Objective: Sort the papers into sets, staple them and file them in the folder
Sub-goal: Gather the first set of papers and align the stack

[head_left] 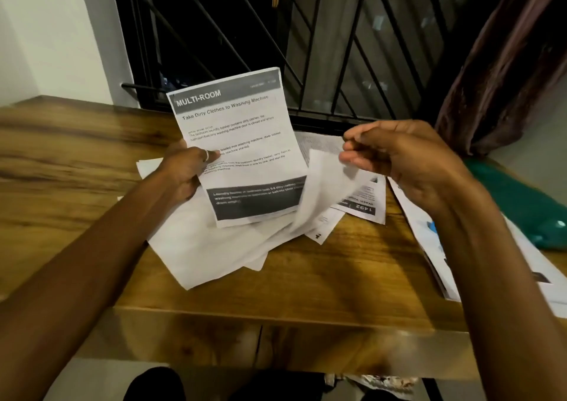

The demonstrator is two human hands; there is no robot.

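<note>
Sheet headed MULTI-ROOM (242, 130) stands tilted in your left grip (184, 170), thumb covering some text. Your right grip (408, 161) pinches a blurred white sheet (322, 186) over loose papers (208, 247) on the surface (322, 278); print there illegible.

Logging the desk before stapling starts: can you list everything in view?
MULTI-ROOM sheet: one, white and grey, held up, centre
Blurred sheet: one, white, right of it
Loose papers: several, white, table centre
1492 sheet: one, white, upside down
Printed stack: count unclear, white, right edge
Teal item: one, teal, far right
Table: one, brown wood
Window grille: one, black, behind
Curtain: one, brownish, right
Left hand: grips MULTI-ROOM sheet
Right hand: fingers pinch blurred sheet
</note>
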